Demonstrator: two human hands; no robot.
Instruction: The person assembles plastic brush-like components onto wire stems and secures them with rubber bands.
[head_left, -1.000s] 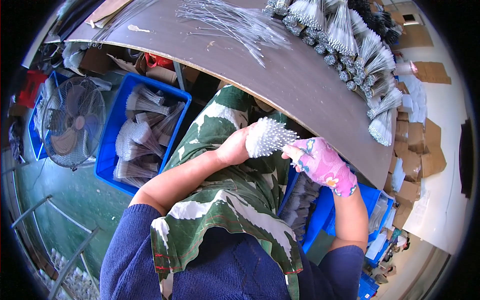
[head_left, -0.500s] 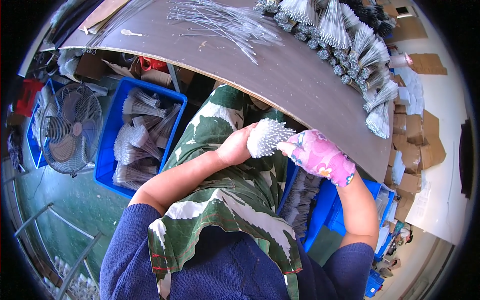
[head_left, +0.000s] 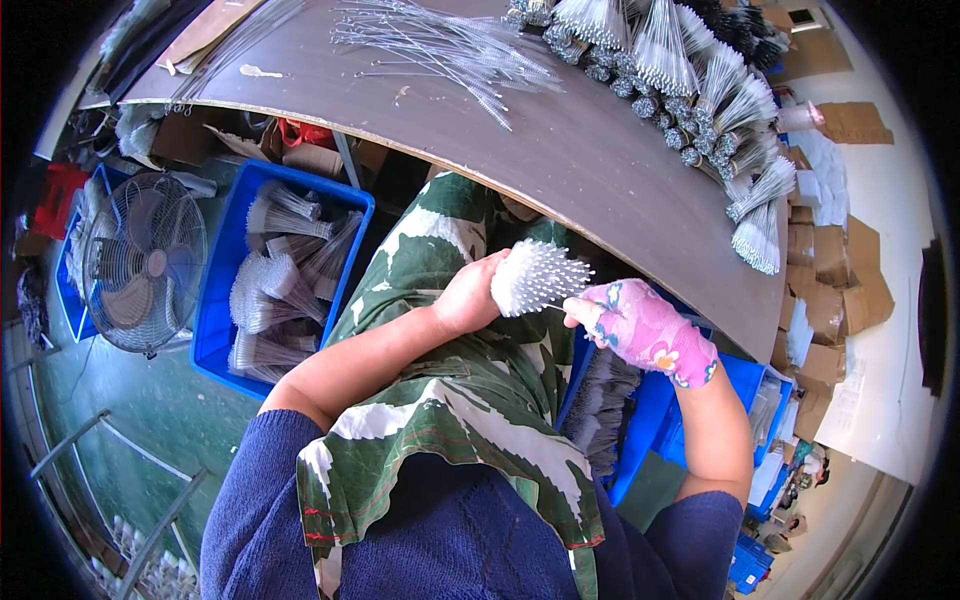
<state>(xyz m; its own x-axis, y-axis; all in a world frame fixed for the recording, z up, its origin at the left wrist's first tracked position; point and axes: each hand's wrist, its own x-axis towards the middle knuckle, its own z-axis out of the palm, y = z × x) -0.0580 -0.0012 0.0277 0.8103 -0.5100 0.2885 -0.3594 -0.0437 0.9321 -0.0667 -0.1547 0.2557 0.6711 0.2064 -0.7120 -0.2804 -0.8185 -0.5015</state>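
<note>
My left hand (head_left: 470, 295) is wrapped round a bundle of white-bristled wire tube brushes (head_left: 532, 279), their tips fanned to the right above my lap. My right hand (head_left: 640, 325), in a pink flowered fingerless glove, is closed in a pinch just right of the bundle. From its fingertips a thin wire runs toward the brushes; it looks like a single brush, though most of it is hidden. More brush bundles (head_left: 668, 55) lie in a row at the far right of the brown table (head_left: 600, 165), and loose wire brushes (head_left: 450, 50) are spread at its far middle.
The table edge curves just beyond my hands. A blue bin (head_left: 215, 330) of brush bundles stands left of my legs, beside a floor fan (head_left: 150, 262). Another blue bin (head_left: 630, 470) with grey brushes is at my right. Cardboard boxes (head_left: 860, 270) line the right wall.
My right hand has drawn slightly right and down from the bundle, opening a small gap with a wire in it. My left hand stays nearly in place.
</note>
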